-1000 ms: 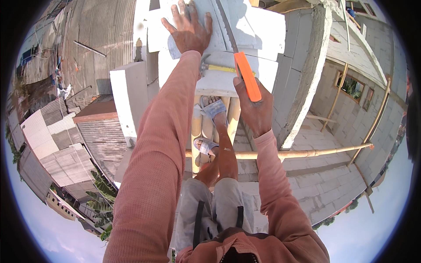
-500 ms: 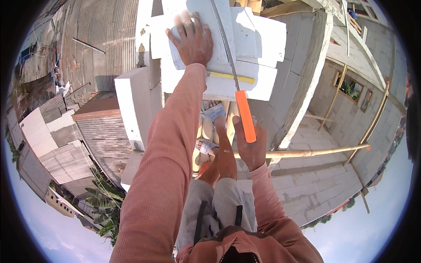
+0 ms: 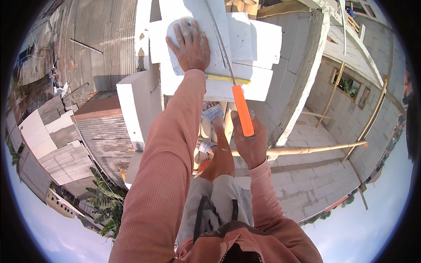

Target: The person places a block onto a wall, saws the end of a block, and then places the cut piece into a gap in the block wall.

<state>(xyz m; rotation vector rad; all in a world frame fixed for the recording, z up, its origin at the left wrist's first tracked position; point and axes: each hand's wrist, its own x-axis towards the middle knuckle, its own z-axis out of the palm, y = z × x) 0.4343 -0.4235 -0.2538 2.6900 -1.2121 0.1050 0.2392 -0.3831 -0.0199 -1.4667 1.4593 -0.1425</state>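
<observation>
My left hand (image 3: 189,50) lies flat, fingers spread, on the top white lightweight block (image 3: 199,12), which sits on other white blocks (image 3: 263,41). My right hand (image 3: 250,142) grips the orange saw handle (image 3: 241,105) below the front edge of the blocks. The long saw blade (image 3: 226,57) runs up across the top block to the right of my left hand, along a cut line. A yellow hammer handle (image 3: 230,79) lies on the lower block, its head hidden behind my left forearm. Below, my feet in sandals (image 3: 212,111) stand on bamboo poles.
A horizontal bamboo pole (image 3: 315,149) crosses below at right, above a drop to a block-walled room (image 3: 333,175). A concrete beam (image 3: 307,83) runs along the right. A short block wall (image 3: 129,105) stands at left, beside lower corrugated roofs (image 3: 61,166).
From one second ago, my right hand and the saw have drawn back toward my body, then moved slightly upward again since half a second ago. My left hand still rests on the block.
</observation>
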